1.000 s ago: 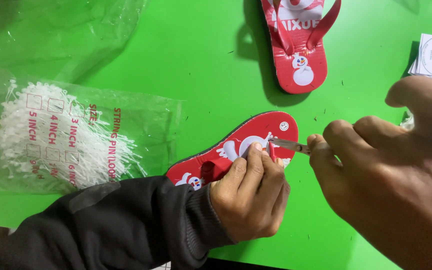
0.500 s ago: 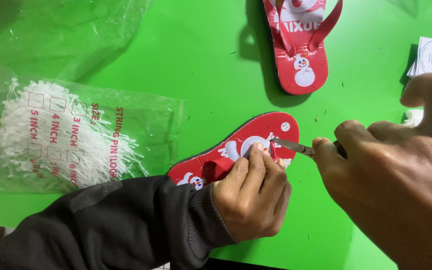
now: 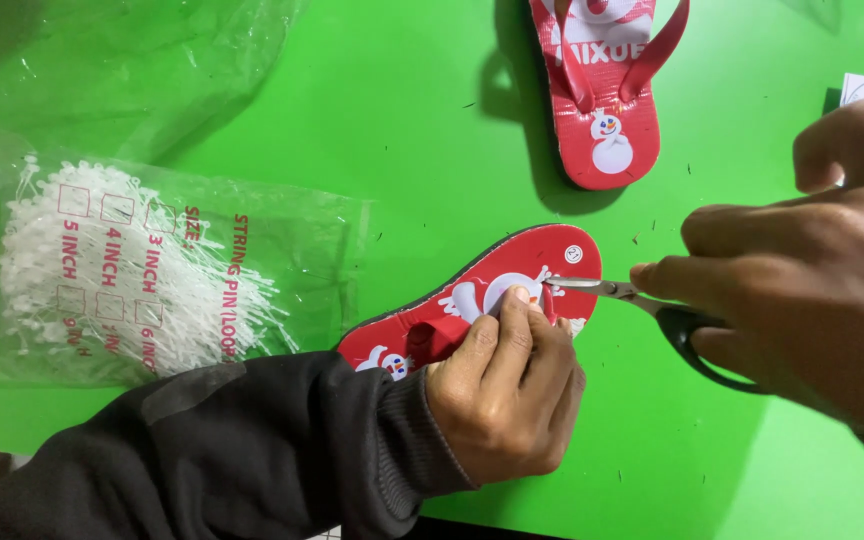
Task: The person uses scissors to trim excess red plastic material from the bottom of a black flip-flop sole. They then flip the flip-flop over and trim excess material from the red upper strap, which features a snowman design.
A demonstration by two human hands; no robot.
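From the head camera, the left hand, in a dark sleeve, is curled tight over the small red foam flip-flop with a white snowman print, pinning it flat on the green table. The right hand grips black-handled scissors, their thin blades nearly closed right at the left fingertips. A slip could nick those fingers or gouge the printed sole. A matching flip-flop lies well apart, and a clear bag of white plastic loop pins rests to the left.
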